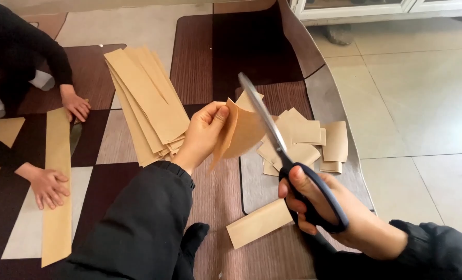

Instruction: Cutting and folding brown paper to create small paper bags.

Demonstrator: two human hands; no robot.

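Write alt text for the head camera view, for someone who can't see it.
Seen from above, a person's left hand holds up a brown paper piece while the right hand grips dark-handled scissors. Cut pieces and a stack of long strips lie on the patterned mat; at left, another person's hands press down a long strip.

Four hands are in sight: the wearer's left hand (pixel 204 132) and right hand (pixel 319 205), and two more belonging to another person at the left, one upper hand (pixel 76 106) and one lower hand (pixel 48 186). There is one pair of dark-handled metal scissors (pixel 288 161). One curved piece of brown paper (pixel 239 134) is held up. One long brown paper strip (pixel 57 186) lies under the other person's hands. One fanned stack of long brown paper strips (pixel 145 103) sits on the floor, its sheets too overlapped to count. One loose pile of small cut brown paper pieces (pixel 306 140) holds roughly ten. One single brown paper rectangle (pixel 259 223) lies alone.
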